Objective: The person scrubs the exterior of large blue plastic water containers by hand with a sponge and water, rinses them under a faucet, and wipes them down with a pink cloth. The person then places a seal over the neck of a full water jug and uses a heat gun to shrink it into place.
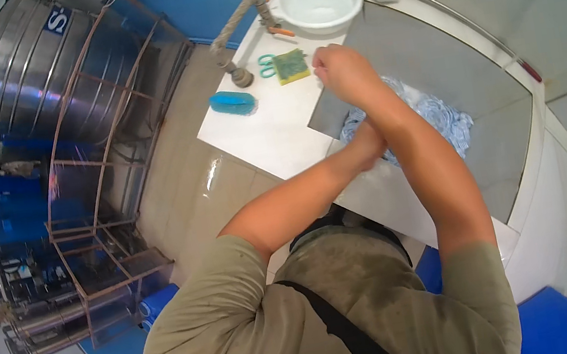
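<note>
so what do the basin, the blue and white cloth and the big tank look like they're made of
Basin: probably plastic, smooth white, slightly glossy, with a thin rolled rim.
Blue and white cloth: soft woven fabric, bunched into folds under the crossed forearms; the left hand rests on it.
Tank: looks like stainless steel, ribbed and shiny with streaked reflections.

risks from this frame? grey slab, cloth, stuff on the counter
1. The grey slab has its near corner at the counter edge; the right hand grips it alone, so it might slip off.
2. The left hand is hidden in the blue-and-white cloth under the right arm; it could get pinched.
</note>
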Action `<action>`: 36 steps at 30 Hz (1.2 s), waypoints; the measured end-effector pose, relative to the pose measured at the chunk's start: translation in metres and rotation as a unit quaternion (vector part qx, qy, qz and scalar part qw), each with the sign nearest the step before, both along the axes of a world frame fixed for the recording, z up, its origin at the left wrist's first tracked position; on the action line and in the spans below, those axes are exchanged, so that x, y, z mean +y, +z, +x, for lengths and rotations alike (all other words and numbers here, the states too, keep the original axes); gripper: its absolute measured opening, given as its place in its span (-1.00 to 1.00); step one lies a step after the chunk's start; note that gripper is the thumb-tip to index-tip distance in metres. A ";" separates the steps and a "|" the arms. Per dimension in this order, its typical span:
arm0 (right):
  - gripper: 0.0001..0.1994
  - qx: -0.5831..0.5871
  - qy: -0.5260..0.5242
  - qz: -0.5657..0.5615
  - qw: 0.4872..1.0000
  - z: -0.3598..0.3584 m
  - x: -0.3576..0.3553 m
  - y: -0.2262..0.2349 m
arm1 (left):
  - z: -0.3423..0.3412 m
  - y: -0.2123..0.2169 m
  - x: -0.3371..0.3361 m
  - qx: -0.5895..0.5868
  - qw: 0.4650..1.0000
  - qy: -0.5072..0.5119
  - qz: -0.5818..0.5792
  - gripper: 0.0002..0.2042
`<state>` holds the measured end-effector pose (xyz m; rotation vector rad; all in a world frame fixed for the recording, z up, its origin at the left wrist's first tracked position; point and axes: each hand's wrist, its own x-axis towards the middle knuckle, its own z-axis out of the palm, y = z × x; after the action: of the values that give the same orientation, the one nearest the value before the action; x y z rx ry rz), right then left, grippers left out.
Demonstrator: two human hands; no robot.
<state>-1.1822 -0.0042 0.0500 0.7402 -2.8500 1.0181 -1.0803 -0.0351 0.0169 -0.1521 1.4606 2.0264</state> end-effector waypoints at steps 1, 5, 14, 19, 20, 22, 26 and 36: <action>-0.65 0.005 0.009 0.041 0.999 -0.008 -0.027 0.002 | 0.008 -0.002 -0.008 0.019 1.000 0.013 0.016 -0.49; -0.40 0.101 0.065 0.178 0.977 -0.043 -0.075 -0.025 | 0.037 -0.037 -0.037 0.147 0.983 0.055 -0.092 -0.50; -0.55 0.021 0.181 0.093 0.979 -0.051 -0.093 -0.030 | 0.056 0.016 -0.200 0.114 0.959 -0.048 -0.257 -0.59; -0.72 0.007 0.146 0.246 0.958 -0.077 -0.110 -0.041 | 0.065 0.009 -0.222 0.088 0.973 -0.055 -0.206 -0.62; -0.72 -0.016 0.123 0.311 0.942 -0.073 -0.112 -0.035 | 0.069 0.008 -0.227 0.086 0.976 -0.050 -0.196 -0.63; -0.73 -0.053 0.101 0.344 0.932 -0.062 -0.101 -0.025 | 0.077 0.015 -0.236 0.056 0.983 -0.008 -0.173 -0.64; -0.77 0.015 0.016 0.288 0.957 -0.053 -0.067 -0.029 | 0.080 0.014 -0.255 0.025 0.992 0.056 -0.109 -0.65; -0.75 0.113 0.093 0.241 0.960 -0.060 -0.036 -0.052 | 0.046 0.046 -0.260 0.058 0.987 0.129 -0.073 -0.70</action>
<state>-1.2418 -0.0406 -0.0017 1.0883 -2.8788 0.2092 -1.0346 -0.2951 0.0629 -0.3037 1.7393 2.1616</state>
